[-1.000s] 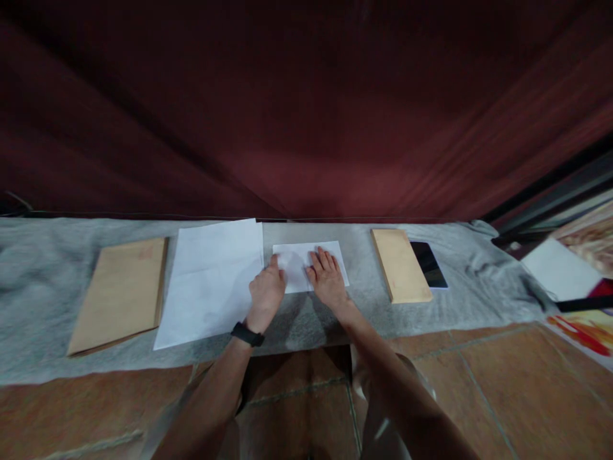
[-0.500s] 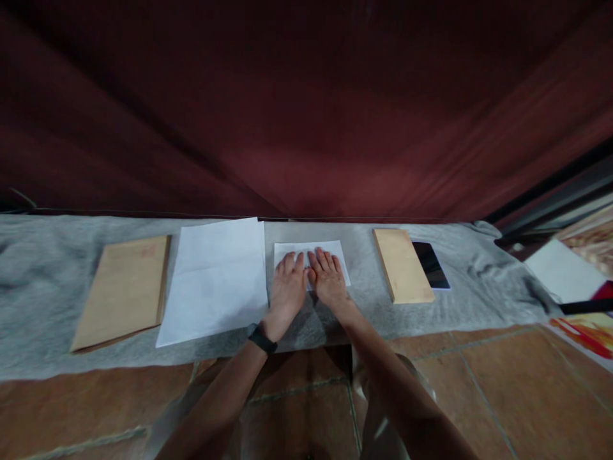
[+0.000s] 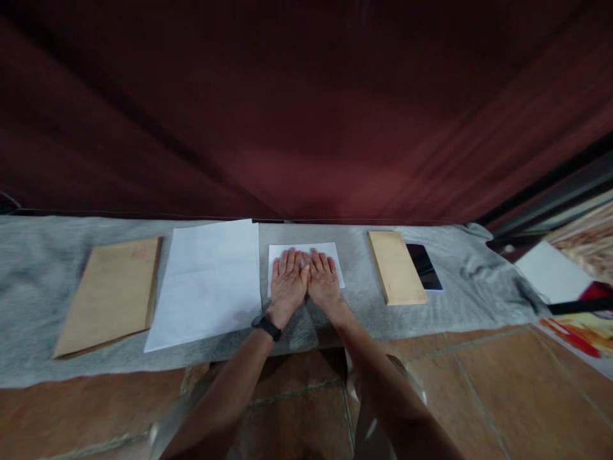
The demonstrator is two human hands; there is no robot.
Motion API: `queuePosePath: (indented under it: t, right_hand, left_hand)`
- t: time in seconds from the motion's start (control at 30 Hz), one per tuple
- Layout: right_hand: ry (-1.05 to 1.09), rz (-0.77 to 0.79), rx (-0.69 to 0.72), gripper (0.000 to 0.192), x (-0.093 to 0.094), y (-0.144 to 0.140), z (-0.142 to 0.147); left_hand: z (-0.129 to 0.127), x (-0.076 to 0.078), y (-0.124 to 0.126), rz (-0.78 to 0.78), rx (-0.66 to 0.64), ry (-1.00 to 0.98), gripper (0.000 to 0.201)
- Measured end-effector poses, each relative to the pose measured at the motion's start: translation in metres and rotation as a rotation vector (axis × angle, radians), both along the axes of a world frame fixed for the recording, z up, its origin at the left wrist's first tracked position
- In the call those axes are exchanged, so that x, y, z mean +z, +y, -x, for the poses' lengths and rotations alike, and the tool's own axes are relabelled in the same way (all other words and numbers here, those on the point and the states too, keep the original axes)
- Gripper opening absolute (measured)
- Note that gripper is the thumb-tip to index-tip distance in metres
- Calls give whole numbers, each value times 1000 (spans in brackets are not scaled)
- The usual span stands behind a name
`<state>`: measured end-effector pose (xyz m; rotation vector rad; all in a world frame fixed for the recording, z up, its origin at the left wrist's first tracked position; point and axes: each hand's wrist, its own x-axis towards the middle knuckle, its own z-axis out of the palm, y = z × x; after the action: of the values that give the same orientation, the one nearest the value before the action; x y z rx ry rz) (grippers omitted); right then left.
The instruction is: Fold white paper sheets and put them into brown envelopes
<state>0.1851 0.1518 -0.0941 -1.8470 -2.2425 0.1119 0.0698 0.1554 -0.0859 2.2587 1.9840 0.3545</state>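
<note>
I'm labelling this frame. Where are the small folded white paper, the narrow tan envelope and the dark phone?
small folded white paper (image 3: 335,259): head view, bare right corner beyond the fingers.
narrow tan envelope (image 3: 396,267): head view, middle of its face.
dark phone (image 3: 423,267): head view, middle of the screen.

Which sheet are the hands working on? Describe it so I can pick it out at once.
On the grey cloth below the dark red curtain, look at the middle of the row of flat items. The small white sheet lies under the left hand and right hand, both pressed flat. It is much smaller than the big white sheet to its left.
</note>
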Motion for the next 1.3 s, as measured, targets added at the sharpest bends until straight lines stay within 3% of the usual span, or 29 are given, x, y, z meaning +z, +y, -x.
queuePosePath:
  t: [0.43,0.6,0.7,0.87,0.93,1.3]
  right_hand:
    - [-9,-107,-127,51,-11,10,-38]
    - [0,-89,-199,51,-4,13,-48]
    - [54,-97,-191,51,6,16,-40]
    - [150,-61,94,51,10,19,-7]
    - [158,-28,143,51,6,19,4]
    - [78,-36,31,52,-5,30,1]
  left_hand:
    - [11,-11,3,-115,94,13,63]
    - [11,-11,3,-106,98,24,62]
    - [11,-10,2,-104,79,41,58]
    - [11,-6,1,-57,56,75,57]
    - [12,-4,1,-27,40,105,57]
    - [15,-7,6,-43,-48,64,57]
